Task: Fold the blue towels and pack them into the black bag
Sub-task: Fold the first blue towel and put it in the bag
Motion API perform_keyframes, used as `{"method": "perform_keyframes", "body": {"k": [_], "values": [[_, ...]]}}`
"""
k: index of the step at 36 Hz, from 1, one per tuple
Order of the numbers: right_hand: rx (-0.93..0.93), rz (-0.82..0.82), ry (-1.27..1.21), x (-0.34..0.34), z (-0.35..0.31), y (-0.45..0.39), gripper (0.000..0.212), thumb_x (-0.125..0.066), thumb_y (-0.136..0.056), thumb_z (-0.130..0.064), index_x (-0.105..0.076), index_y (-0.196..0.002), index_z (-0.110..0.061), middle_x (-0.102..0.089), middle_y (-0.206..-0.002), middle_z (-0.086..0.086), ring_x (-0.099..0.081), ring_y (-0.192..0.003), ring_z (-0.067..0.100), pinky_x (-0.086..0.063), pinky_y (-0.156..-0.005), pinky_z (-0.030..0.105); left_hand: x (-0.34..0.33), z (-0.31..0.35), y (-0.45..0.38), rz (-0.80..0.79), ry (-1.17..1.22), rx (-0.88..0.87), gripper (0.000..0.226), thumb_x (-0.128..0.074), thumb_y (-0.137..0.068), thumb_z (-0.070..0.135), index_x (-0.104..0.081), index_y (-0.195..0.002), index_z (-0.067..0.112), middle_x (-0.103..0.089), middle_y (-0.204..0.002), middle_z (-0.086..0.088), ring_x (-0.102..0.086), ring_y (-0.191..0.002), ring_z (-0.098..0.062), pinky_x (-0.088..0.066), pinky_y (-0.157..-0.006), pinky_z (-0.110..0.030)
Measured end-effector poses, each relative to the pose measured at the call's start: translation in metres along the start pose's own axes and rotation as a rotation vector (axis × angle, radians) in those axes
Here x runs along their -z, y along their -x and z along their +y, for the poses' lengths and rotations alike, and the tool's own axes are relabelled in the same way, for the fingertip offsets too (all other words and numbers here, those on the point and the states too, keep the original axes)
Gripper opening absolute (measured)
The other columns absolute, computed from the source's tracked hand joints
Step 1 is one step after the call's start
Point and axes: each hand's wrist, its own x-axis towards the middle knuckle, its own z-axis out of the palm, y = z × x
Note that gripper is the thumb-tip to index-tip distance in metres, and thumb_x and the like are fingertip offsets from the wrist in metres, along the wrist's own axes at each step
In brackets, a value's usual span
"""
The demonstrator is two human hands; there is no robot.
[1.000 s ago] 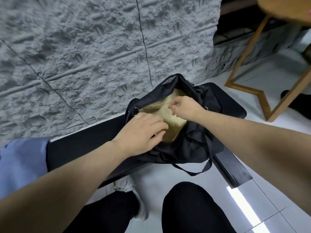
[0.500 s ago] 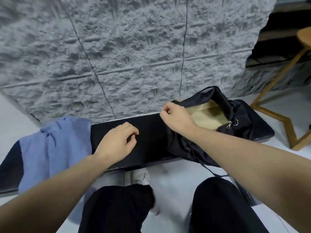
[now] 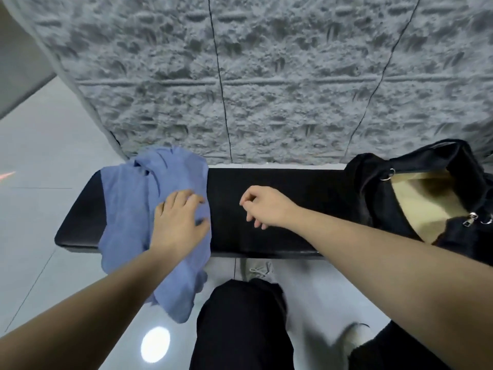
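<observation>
Head view, looking forward and down onto a long black bench (image 3: 280,209) set against a rough grey textured wall (image 3: 266,76).

Toward the bench's left end: a crumpled blue towel (image 3: 128,204), unfolded, bunched up near the back edge, spread across the seat and spilling over the front edge to hang toward the pale tiled floor (image 3: 40,156).

Left hand (image 3: 178,222) laid palm-down on the towel's right portion, near the front edge of the bench. Fingers spread and mostly straight, tips pressing into the cloth, thumb out to the right at the towel's right border. Nothing gripped or pinched; towel directly under the palm and reaching well past it to the left, back and front.

Right hand (image 3: 264,206) above the bare middle of the bench, just right of the towel and not touching it. Fingers loosely curled, thumb and forefinger close together, nothing held. Whether touching the seat, cannot tell.

At the bench's right end: black bag (image 3: 378,193), well apart from both hands, mouth open, tan lining visible inside, metal ring (image 3: 388,174) and zipper pull (image 3: 470,218) on the rim. No towel visible inside.

Below the bench's front edge: black trouser legs (image 3: 240,324) and a pale shoe (image 3: 260,271) on the floor.
</observation>
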Motion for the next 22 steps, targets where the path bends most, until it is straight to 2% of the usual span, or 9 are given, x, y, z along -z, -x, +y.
{"method": "perform_keyframes", "body": {"k": [3, 7, 11, 13, 15, 17, 19, 22], "values": [[-0.043, -0.108, 0.004, -0.02, -0.006, -0.014, 0.022, -0.043, -0.095, -0.021, -0.062, -0.106, -0.017, -0.071, -0.092, 0.006, -0.066, -0.066, 0.017, -0.057, -0.06, 0.03, 0.0, -0.017, 0.001, 0.002, 0.037, 0.119, 0.037, -0.069, -0.083, 0.029, -0.06, -0.118, 0.02, -0.05, -0.133, -0.002, -0.043, -0.126, -0.029, -0.034, -0.098, -0.044], [-0.153, -0.243, -0.049, -0.045, -0.013, -0.026, 0.03, -0.045, -0.101, -0.031, -0.058, -0.124, -0.016, -0.066, -0.115, 0.008, -0.066, -0.084, 0.019, -0.057, -0.073, 0.029, -0.001, -0.031, 0.004, 0.082, 0.101, 0.272, 0.037, -0.07, -0.081, 0.024, -0.058, -0.116, 0.017, -0.047, -0.135, -0.008, -0.043, -0.122, -0.036, -0.035, -0.097, -0.046], [-0.225, -0.312, -0.128, -0.073, -0.018, -0.038, 0.039, -0.049, -0.1, -0.042, -0.06, -0.125, -0.014, -0.063, -0.117, 0.008, -0.066, -0.087, 0.019, -0.057, -0.081, 0.033, 0.0, -0.041, 0.004, 0.086, 0.187, 0.413, 0.041, -0.066, -0.085, 0.022, -0.053, -0.124, 0.015, -0.051, -0.129, -0.012, -0.045, -0.119, -0.036, -0.034, -0.099, -0.044], [-0.217, -0.286, -0.169, -0.077, -0.018, -0.039, 0.036, -0.052, -0.099, -0.041, -0.061, -0.119, -0.013, -0.063, -0.112, 0.007, -0.064, -0.084, 0.018, -0.056, -0.077, 0.03, 0.004, -0.038, 0.001, 0.044, 0.247, 0.416, 0.04, -0.062, -0.088, 0.021, -0.049, -0.126, 0.017, -0.056, -0.125, -0.009, -0.051, -0.118, -0.033, -0.035, -0.099, -0.044], [-0.194, -0.248, -0.181, -0.08, -0.017, -0.042, 0.026, -0.056, -0.098, -0.037, -0.061, -0.109, -0.014, -0.063, -0.105, 0.005, -0.063, -0.081, 0.017, -0.054, -0.073, 0.03, 0.008, -0.034, -0.002, 0.026, 0.298, 0.402, 0.035, -0.058, -0.091, 0.018, -0.048, -0.124, 0.021, -0.059, -0.112, -0.002, -0.054, -0.112, -0.031, -0.033, -0.096, -0.042], [-0.193, -0.228, -0.194, -0.082, -0.017, -0.044, 0.018, -0.059, -0.096, -0.035, -0.058, -0.098, -0.017, -0.064, -0.102, 0.003, -0.064, -0.081, 0.017, -0.054, -0.071, 0.029, 0.013, -0.033, -0.001, 0.045, 0.263, 0.335, 0.032, -0.054, -0.092, 0.016, -0.05, -0.122, 0.023, -0.058, -0.102, 0.002, -0.055, -0.106, -0.028, -0.032, -0.095, -0.04], [-0.207, -0.231, -0.233, -0.08, -0.018, -0.042, 0.015, -0.059, -0.094, -0.034, -0.057, -0.095, -0.019, -0.066, -0.101, 0.002, -0.065, -0.083, 0.017, -0.055, -0.072, 0.03, 0.016, -0.029, 0.002, 0.04, 0.281, 0.263, 0.031, -0.052, -0.094, 0.015, -0.051, -0.124, 0.024, -0.061, -0.112, 0.002, -0.056, -0.105, -0.025, -0.036, -0.093, -0.038], [-0.22, -0.238, -0.292, -0.072, -0.019, -0.037, 0.016, -0.057, -0.091, -0.029, -0.059, -0.102, -0.017, -0.067, -0.096, -0.001, -0.065, -0.084, 0.016, -0.057, -0.083, 0.035, 0.019, -0.019, 0.005, -0.025, 0.43, 0.273, 0.032, -0.05, -0.097, 0.014, -0.05, -0.126, 0.026, -0.055, -0.124, 0.008, -0.056, -0.103, -0.017, -0.047, -0.086, -0.037]]}}
